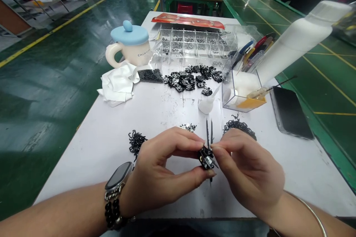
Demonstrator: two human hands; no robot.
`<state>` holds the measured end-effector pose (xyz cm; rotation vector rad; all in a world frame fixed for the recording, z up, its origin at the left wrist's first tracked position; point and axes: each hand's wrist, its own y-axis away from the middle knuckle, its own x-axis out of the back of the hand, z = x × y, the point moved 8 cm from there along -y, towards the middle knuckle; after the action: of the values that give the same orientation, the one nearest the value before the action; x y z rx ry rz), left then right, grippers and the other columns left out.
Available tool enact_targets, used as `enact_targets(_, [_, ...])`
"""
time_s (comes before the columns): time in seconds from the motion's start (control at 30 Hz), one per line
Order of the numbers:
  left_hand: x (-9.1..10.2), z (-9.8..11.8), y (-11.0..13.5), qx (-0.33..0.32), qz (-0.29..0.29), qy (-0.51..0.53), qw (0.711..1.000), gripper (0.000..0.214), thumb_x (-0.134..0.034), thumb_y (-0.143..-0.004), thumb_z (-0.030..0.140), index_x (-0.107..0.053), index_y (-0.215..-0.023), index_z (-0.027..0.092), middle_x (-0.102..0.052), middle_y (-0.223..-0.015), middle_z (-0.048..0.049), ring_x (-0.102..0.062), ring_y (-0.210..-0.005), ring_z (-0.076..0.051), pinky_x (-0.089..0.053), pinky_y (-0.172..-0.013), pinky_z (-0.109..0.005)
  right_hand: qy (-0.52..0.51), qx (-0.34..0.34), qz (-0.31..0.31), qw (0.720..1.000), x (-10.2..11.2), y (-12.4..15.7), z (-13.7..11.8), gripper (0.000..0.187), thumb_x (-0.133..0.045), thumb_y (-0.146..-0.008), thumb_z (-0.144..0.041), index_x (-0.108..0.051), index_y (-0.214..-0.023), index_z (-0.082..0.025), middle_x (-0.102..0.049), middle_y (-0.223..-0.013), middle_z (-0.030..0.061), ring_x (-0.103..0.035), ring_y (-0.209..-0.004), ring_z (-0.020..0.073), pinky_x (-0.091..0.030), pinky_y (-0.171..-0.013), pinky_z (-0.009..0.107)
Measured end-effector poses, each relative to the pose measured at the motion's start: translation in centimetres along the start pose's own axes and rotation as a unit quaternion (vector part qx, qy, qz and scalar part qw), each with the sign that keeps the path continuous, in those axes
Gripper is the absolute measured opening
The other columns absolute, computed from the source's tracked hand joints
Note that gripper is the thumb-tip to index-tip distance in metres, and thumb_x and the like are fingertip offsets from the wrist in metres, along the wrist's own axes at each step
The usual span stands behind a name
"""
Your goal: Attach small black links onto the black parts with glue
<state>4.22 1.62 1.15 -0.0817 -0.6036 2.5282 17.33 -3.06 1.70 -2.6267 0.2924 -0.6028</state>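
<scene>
Between its thumb and fingers, my left hand (164, 170) holds a small black-and-silver assembly (206, 158) above the table. My right hand (247, 166) is closed in a pinch against the assembly's right side; whatever its fingertips grip is too small or hidden to name. Behind the assembly, a pair of dark tweezers (208, 133) points away from me, partly covered by the part and my fingers. Small silver pieces (188, 127) lie just beyond my left fingers. Small black curved pieces form one pile (136, 142) at the left and another pile (240, 127) beyond my right hand.
Several black-and-silver assemblies (191, 77) lie before a clear compartment tray (194, 44). A lidded mug (130, 46), white cloth (118, 83) and bag of black bits (150, 75) stand left. Rightward are a dropper bottle (206, 105), clear tool box (244, 89), white bottle (303, 40) and phone (292, 113).
</scene>
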Motion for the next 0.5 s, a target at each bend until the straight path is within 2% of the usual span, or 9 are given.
enact_targets(0.5, [-0.01,-0.23,-0.06,0.013,0.002,0.007,1.000,0.041,-0.077,-0.061,0.002,-0.065,-0.096,0.019,-0.066,-0.092,-0.0077,-0.065,-0.085,-0.021,-0.063,-0.067,-0.029,-0.017,0.004,0.016,1.000,-0.04,0.02,-0.33,0.012,-0.053,-0.082,-0.006,-0.059,-0.081,-0.016,-0.056,-0.063,0.0000,-0.050,-0.059,0.0110,-0.040,-0.056,0.028])
